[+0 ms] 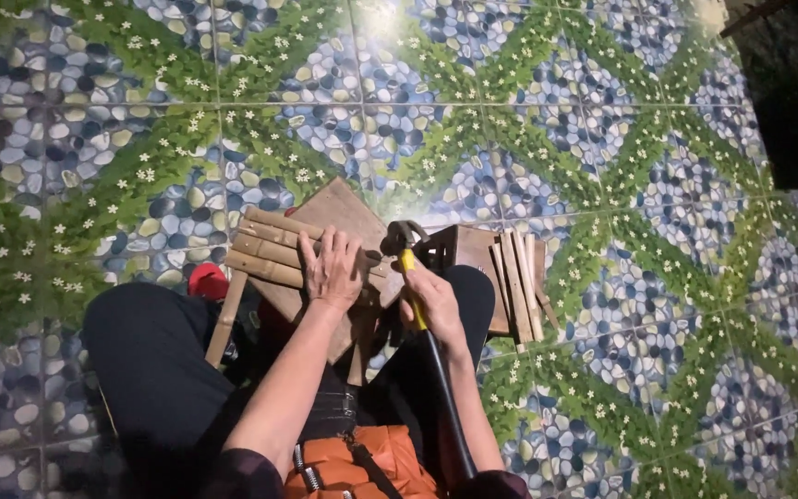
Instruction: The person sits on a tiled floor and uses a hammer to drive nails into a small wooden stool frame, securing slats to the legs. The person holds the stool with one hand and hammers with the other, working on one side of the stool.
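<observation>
Several bamboo strips [274, 248] under left hand [334, 271]

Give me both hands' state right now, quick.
Left hand: open, flat on the bamboo slats.
Right hand: closed, holding the hammer.

Bamboo slats [274, 249] lie side by side across a wooden board [344, 211], which sits on the lap, above the tiled floor [602, 139]. Left hand [332, 270] flat on top of the slats. Right hand [434, 305] just right of it, gripping a hammer [405, 242], head near the slats' right ends. More slats [517, 286] stacked on a stool [468, 254] further right.
</observation>
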